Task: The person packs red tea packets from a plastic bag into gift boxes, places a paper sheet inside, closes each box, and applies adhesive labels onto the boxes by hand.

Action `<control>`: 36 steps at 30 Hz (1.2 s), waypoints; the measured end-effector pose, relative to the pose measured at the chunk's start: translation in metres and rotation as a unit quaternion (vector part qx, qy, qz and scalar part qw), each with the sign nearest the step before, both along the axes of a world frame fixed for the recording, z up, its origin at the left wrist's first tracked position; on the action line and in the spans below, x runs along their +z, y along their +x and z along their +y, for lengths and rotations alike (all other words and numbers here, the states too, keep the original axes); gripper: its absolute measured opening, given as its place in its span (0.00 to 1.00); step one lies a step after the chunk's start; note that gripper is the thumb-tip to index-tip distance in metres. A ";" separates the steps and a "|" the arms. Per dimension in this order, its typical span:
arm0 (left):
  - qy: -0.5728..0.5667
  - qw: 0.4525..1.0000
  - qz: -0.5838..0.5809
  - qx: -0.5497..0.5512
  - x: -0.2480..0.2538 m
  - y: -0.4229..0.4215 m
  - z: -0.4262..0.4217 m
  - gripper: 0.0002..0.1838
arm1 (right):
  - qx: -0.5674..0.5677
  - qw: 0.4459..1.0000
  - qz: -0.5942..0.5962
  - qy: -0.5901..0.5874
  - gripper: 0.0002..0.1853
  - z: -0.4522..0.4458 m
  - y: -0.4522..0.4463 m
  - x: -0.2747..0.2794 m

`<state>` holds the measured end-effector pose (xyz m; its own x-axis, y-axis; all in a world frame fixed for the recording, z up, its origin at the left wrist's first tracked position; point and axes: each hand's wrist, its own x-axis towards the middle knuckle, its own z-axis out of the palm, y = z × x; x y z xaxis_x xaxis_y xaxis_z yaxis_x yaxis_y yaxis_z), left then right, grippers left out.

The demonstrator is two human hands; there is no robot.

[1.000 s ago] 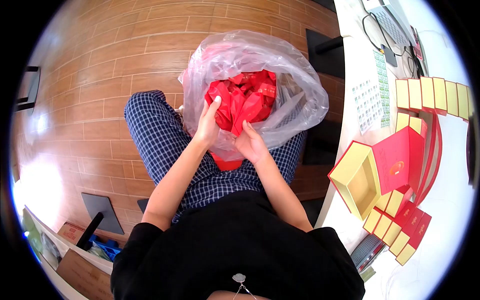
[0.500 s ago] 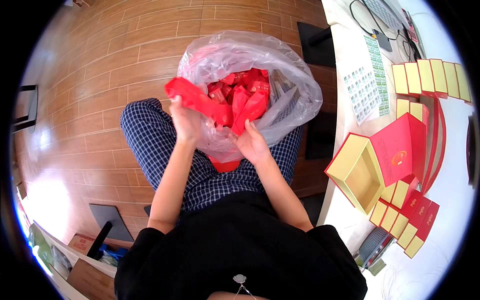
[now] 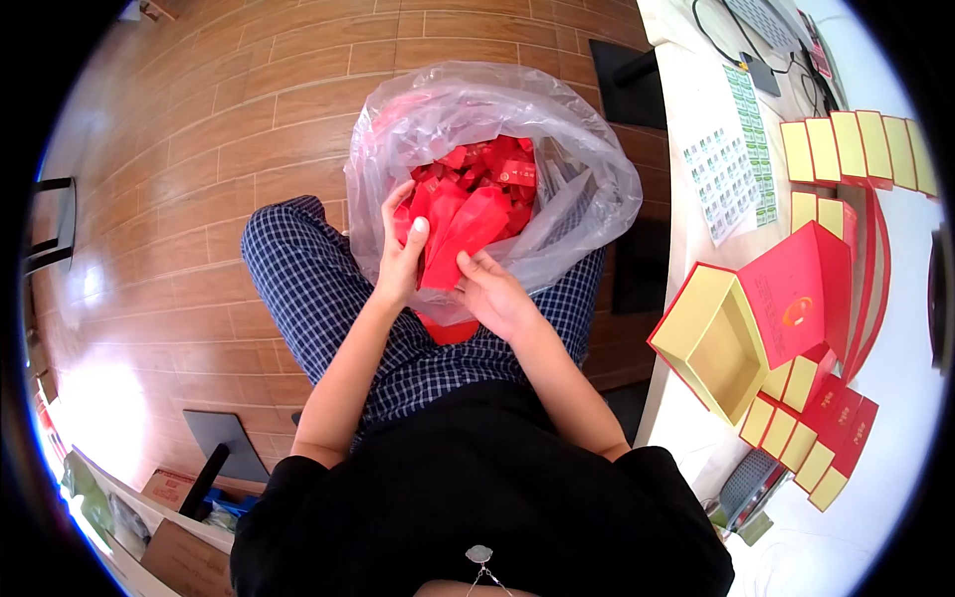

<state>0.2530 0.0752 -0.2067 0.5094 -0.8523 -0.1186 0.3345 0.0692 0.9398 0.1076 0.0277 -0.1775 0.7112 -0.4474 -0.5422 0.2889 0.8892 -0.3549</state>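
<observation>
A soft, flat red pouch (image 3: 454, 234) lies above the opening of a large clear plastic bag (image 3: 587, 189) between my knees. My right hand (image 3: 494, 296) pinches the pouch's near end between thumb and fingers. At its left side, my left hand (image 3: 400, 257) curls around red material, thumb toward me and fingers on the far side. Whether both hands grip one single piece is hard to make out. Beneath, the plastic bag holds many small red packets (image 3: 516, 173), some with pale printing.
On the table (image 3: 686, 398) at right are an open red-and-gold box (image 3: 711, 353), rows of small red-and-gold boxes (image 3: 846, 149), sticker sheets (image 3: 721, 184) and cables. Black table bases (image 3: 629, 85) stand on the wood-patterned floor (image 3: 179, 219). A red item (image 3: 450, 331) shows between my thighs.
My left hand has moved right and inward, bringing the long red piece it held out at the left over the bag's opening. My right hand stays nearly in place, still pinching red material.
</observation>
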 end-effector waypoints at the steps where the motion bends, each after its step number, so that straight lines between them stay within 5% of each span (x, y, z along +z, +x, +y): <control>1: 0.000 1.000 0.001 0.002 0.000 0.003 0.000 0.33 | 0.076 0.997 0.025 -0.022 0.20 -0.003 -0.006 -0.001; 3: 0.068 0.970 0.222 -0.077 0.003 0.010 0.002 0.31 | 0.152 0.986 0.048 -0.044 0.19 -0.009 -0.014 0.001; 5: 0.108 0.960 0.229 -0.115 0.003 0.019 0.005 0.31 | 0.262 0.960 0.091 -0.046 0.22 -0.013 -0.018 0.004; 8: 0.196 0.935 0.221 -0.199 0.015 0.025 0.010 0.33 | 0.222 0.941 0.174 -0.186 0.23 -0.011 -0.017 0.003; 12: 0.159 0.928 0.202 -0.269 0.021 0.022 0.020 0.39 | 0.288 0.926 0.163 -0.182 0.23 -0.018 -0.021 0.003; 18: 0.189 0.934 0.233 -0.192 0.033 0.017 0.014 0.34 | 0.295 0.859 0.243 -0.340 0.16 -0.025 -0.030 0.001; 21: 0.228 0.923 0.284 -0.120 0.021 0.023 0.017 0.31 | 0.144 0.827 0.278 -0.467 0.11 -0.038 -0.042 0.005; 24: 0.250 0.915 0.276 -0.157 0.017 0.026 0.023 0.31 | 0.133 0.543 0.258 -0.788 0.12 -0.058 -0.040 0.028; 28: 0.259 0.903 0.255 -0.227 0.036 0.005 0.025 0.30 | 0.120 0.444 0.277 -0.844 0.11 -0.043 -0.016 0.019; 31: 0.223 0.904 0.271 -0.244 0.040 -0.005 0.027 0.34 | 0.106 0.417 0.329 -0.841 0.12 -0.028 -0.005 0.011; 36: 0.191 0.926 0.228 -0.234 0.035 -0.011 0.035 0.45 | 0.038 0.487 0.375 -0.787 0.08 -0.011 -0.004 0.007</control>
<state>0.2417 0.1098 -0.1718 -0.0821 -0.8181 -0.5691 0.6123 -0.4920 0.6189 0.1035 0.0162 -0.1702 0.6233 -0.7172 0.3115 -0.4604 -0.6587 -0.5951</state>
